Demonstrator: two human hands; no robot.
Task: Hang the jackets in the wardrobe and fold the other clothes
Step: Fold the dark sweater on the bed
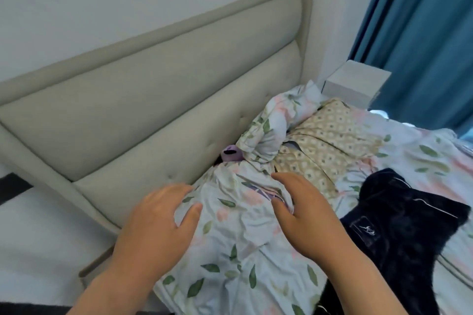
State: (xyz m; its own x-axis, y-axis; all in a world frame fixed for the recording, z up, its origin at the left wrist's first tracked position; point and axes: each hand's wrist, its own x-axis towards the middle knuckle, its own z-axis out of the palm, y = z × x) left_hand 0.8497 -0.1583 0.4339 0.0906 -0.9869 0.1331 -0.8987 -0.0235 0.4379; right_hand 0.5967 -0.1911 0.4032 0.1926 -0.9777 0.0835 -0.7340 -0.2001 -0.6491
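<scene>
Navy velvet garment [399, 215] with white piping lies crumpled on the right of the bed, near the right hand [304, 212]. Farther off, a beige patterned shirt [325, 146] lies spread on the floral bedding [243, 243]. The left hand [156, 222] rests on the bedding, fingers spread. The right hand curls its thumb and fingers round a bunched fold of that bedding. A padded headboard [153, 89] stands at far left and a blue curtain [422, 20] at far right.

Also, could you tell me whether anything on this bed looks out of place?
Yes: a small purple object is wedged between the headboard and a floral pillow, half hidden. A beige patterned garment and a dark navy garment lie crumpled, unfolded.
</scene>
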